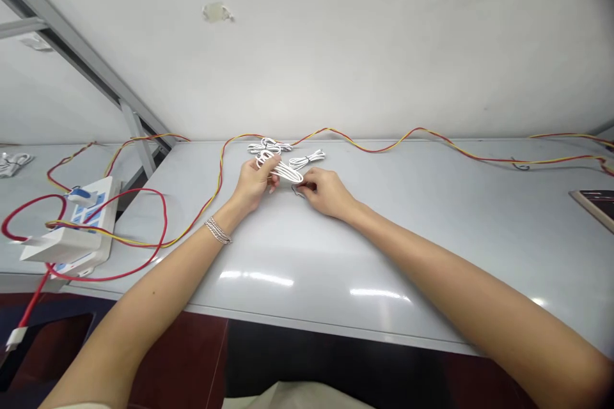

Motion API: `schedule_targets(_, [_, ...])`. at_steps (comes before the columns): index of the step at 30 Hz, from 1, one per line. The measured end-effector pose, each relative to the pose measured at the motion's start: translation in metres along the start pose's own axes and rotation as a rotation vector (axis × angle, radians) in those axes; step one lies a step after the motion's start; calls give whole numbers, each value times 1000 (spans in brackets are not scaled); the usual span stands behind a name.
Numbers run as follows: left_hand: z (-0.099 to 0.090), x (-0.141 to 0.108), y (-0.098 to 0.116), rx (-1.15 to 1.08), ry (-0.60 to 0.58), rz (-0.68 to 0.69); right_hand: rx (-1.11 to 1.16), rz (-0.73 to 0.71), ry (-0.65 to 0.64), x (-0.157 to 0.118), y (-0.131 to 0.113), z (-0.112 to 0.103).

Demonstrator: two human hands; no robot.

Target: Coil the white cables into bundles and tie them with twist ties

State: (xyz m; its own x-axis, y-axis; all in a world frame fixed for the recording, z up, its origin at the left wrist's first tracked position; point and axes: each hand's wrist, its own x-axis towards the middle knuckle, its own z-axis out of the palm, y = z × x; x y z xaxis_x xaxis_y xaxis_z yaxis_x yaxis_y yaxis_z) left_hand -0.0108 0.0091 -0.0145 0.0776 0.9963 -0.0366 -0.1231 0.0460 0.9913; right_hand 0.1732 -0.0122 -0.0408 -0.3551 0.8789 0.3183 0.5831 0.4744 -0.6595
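A looped bundle of white cable (pixel 286 172) is gripped between the thumb and fingers of my left hand (pixel 254 184), which wears a silver bracelet. At the bundle's right end, my right hand (pixel 326 192) has its fingers pinched together over a small dark tie or wire end (pixel 298 191); the fingers hide most of it. Just behind the hands, a tied white cable bundle (pixel 269 146) lies on the table, and another tied bundle (pixel 307 159) rests to its right.
Red and yellow wires (pixel 378 150) run along the back of the grey table (pixel 432 204) by the wall. At left sit a power strip (pixel 103 211) with a white adapter (pixel 62 245) and red cable loops. A dark framed object (pixel 595 204) lies at far right.
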Motion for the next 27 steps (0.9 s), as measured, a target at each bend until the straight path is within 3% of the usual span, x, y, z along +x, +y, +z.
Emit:
schedule_targets(2, [-1,-1,1,-38,-78,29,79,58,27,1,1,0])
schedule_targets(5, [-2,-3,1,-80,-285,65,320,185,80,4,3,0])
schedule_targets(7, [-2,-5,0,-37,-341,75,511,256,110,6,4,0])
schedule_targets(13, [1,-4,-5,120,-230,4,838,401,292,12,7,-8])
schedule_targets(18, [5,-4,-8,205,-107,-43,990,344,246,11,5,-14])
schedule_targets(22, [11,-9,-7,184,-94,-49,898,225,187,7,1,-9])
schedule_targets(27, [14,-12,-5,152,-132,-29,628,166,184,4,-5,-2])
